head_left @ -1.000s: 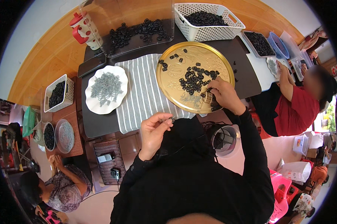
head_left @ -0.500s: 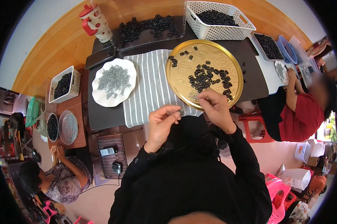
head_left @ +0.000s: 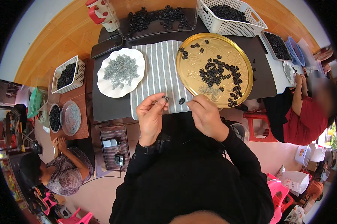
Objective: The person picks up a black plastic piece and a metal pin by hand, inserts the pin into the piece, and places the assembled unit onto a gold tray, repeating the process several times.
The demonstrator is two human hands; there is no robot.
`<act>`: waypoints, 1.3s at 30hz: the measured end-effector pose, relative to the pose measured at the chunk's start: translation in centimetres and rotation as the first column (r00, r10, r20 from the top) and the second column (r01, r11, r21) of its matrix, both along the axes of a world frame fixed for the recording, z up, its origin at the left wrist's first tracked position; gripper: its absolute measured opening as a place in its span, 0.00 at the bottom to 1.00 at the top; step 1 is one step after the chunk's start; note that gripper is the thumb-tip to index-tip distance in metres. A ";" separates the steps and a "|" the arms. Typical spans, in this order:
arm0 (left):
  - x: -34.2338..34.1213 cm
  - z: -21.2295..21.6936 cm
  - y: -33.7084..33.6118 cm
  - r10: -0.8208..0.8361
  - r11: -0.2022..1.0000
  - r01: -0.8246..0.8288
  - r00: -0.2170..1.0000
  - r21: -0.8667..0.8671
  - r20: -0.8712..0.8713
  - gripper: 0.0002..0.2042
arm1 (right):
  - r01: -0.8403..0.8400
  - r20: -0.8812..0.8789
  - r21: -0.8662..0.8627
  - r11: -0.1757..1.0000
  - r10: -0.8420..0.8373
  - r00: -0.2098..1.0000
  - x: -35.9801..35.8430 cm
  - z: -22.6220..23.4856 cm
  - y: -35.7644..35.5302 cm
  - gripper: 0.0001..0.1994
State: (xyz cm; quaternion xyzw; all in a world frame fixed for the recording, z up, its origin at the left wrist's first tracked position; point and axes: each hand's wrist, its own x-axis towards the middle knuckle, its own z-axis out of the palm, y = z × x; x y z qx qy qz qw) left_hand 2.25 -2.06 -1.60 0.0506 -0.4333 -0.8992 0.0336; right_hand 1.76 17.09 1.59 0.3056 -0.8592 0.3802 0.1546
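Over the near part of a grey-and-white striped cloth, my left hand pinches a small black plastic piece between thumb and fingertips. My right hand is closed in a pinch by the tray's near edge; what its fingertips hold, if anything, is too small to make out. Just left of them is a black oval piece, and I cannot tell whether it touches the cloth. Black pieces lie scattered on the round gold tray, with small clear bits near its front. A scalloped white plate bears a heap of translucent grey bits.
Behind the cloth stand a clear-walled bin of black parts and a white basket. A dark phone-like slab lies left, near a dotted cup. Co-workers sit at tables left and right.
My right hand has left the tray's front edge and come down and left, closer to my left hand. A black oval piece now shows between the hands. The whole view has shifted slightly.
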 end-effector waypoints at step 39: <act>1.5 0.9 -0.1 -0.103 0.966 0.078 0.990 -0.249 -0.091 0.13 | 0.083 0.609 -0.509 0.857 0.290 0.738 -1.4 0.0 -2.5 0.10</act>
